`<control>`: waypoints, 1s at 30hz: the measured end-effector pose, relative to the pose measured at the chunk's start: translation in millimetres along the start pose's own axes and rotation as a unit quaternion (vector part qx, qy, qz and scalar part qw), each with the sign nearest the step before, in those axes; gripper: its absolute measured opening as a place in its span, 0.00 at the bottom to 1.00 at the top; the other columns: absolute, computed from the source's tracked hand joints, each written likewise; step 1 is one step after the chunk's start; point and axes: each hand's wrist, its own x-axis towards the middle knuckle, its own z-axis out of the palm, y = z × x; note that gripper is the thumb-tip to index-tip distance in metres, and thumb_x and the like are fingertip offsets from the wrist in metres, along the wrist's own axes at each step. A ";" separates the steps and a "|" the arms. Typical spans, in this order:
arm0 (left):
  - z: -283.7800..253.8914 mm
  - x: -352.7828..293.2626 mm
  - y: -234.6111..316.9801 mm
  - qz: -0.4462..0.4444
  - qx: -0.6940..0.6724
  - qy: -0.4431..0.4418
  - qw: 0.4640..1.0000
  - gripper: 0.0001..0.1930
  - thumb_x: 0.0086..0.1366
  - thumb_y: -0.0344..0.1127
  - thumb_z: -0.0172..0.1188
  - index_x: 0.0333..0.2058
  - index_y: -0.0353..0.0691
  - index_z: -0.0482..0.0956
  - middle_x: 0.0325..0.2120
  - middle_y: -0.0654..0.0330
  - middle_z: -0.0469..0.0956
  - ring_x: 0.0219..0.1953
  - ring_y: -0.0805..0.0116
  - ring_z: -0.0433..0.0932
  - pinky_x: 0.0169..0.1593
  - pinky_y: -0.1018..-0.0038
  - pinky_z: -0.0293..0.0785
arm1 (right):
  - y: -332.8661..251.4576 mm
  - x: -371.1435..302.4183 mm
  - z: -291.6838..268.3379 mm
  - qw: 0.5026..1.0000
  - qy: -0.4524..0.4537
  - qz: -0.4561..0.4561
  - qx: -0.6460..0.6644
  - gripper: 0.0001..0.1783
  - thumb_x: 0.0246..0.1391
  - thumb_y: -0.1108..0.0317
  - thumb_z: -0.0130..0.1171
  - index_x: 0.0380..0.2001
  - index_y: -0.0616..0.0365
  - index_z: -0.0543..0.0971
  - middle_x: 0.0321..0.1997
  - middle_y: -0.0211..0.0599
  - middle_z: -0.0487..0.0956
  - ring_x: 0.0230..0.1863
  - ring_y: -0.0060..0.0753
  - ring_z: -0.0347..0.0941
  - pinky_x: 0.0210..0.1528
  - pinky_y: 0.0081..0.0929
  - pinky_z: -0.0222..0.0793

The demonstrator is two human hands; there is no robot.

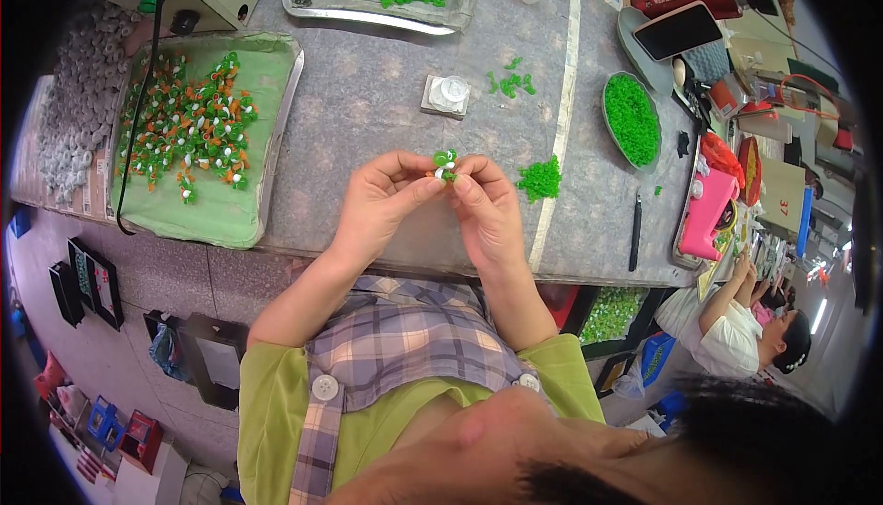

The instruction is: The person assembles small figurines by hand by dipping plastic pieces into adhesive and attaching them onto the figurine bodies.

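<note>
The fingers of your left hand (pixel 388 194) and right hand (pixel 489 214) pinch a small green-and-white toy figurine (pixel 445 161), held between them over the counter (pixel 354 77). You probably do best steadying it with one side and pressing lightly, squarely with the other. Its green head points away from you, long axis roughly outward between your fingers (its facing is too small to tell).

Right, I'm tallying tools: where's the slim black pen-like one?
In the head view, the slim black tool lies on the table right of the right hand, near its front edge, between the pale strip and the pink object.
</note>
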 end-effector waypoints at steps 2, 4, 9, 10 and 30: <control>0.7 0.0 -0.5 0.007 0.003 -0.002 1.000 0.09 0.54 0.25 0.57 0.35 0.33 0.72 0.31 0.60 0.74 0.35 0.76 0.72 0.41 0.81 0.70 | 0.9 0.3 -1.3 1.000 -0.002 0.001 0.000 0.07 0.47 0.69 0.57 0.29 0.57 0.71 0.28 0.23 0.70 0.29 0.14 0.60 0.33 0.12 0.55; 1.4 -0.2 -0.9 0.023 0.024 -0.001 0.999 0.09 0.53 0.25 0.57 0.35 0.34 0.72 0.31 0.61 0.74 0.35 0.77 0.72 0.40 0.81 0.70 | 0.9 0.6 -1.4 1.000 -0.003 0.002 0.001 0.07 0.47 0.69 0.57 0.29 0.57 0.71 0.28 0.23 0.70 0.29 0.14 0.60 0.33 0.12 0.55; 5.8 -2.7 2.2 0.044 0.076 0.011 0.996 0.09 0.54 0.25 0.57 0.35 0.34 0.72 0.31 0.62 0.74 0.35 0.77 0.72 0.41 0.82 0.70 | 1.7 0.1 -2.4 1.000 -0.001 0.006 0.005 0.07 0.48 0.69 0.56 0.29 0.57 0.71 0.29 0.24 0.70 0.29 0.14 0.61 0.33 0.13 0.56; 7.0 -3.4 2.8 0.055 0.099 0.017 0.993 0.09 0.54 0.25 0.57 0.36 0.33 0.73 0.31 0.62 0.74 0.35 0.78 0.72 0.40 0.82 0.70 | 2.0 -0.5 -2.7 1.000 -0.001 0.006 0.005 0.07 0.48 0.69 0.56 0.29 0.57 0.71 0.29 0.24 0.70 0.29 0.14 0.61 0.33 0.13 0.56; 4.1 -0.9 7.4 0.012 0.041 -0.044 0.998 0.08 0.58 0.31 0.53 0.34 0.34 0.71 0.29 0.60 0.75 0.32 0.73 0.75 0.37 0.78 0.72 | -6.5 -2.7 -2.2 0.997 -0.013 -0.011 -0.072 0.06 0.49 0.69 0.54 0.28 0.58 0.69 0.28 0.26 0.70 0.31 0.15 0.64 0.37 0.14 0.59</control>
